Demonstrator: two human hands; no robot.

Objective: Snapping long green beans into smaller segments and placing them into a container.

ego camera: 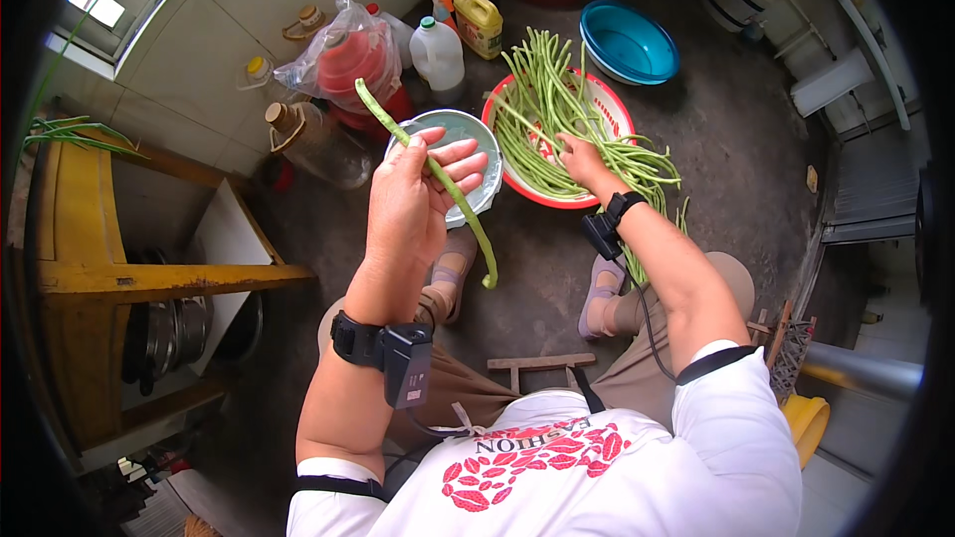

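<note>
A single yardlong bean (464,203) lies across my left hand (425,186), pinched under the thumb with the palm turned up and the other fingers spread. Its far end points up and left; the lower end hangs curled above the floor. Just below that hand stands a white-rimmed bucket (489,136), partly covered by the fingers. My right hand (583,162) reaches into a heap of yardlong beans (548,82) in a red-rimmed enamel basin (533,198). Its fingertips touch the beans, but whether they grip one is unclear. Several beans hang over the basin's right side.
Behind the basin sits a blue plastic basin (630,41). A milky plastic jug (436,56), a yellow oil jug (478,22) and a bagged red container (354,63) stand by the wall. A glass bottle (321,142) leans near the wooden shelf (164,278) at left.
</note>
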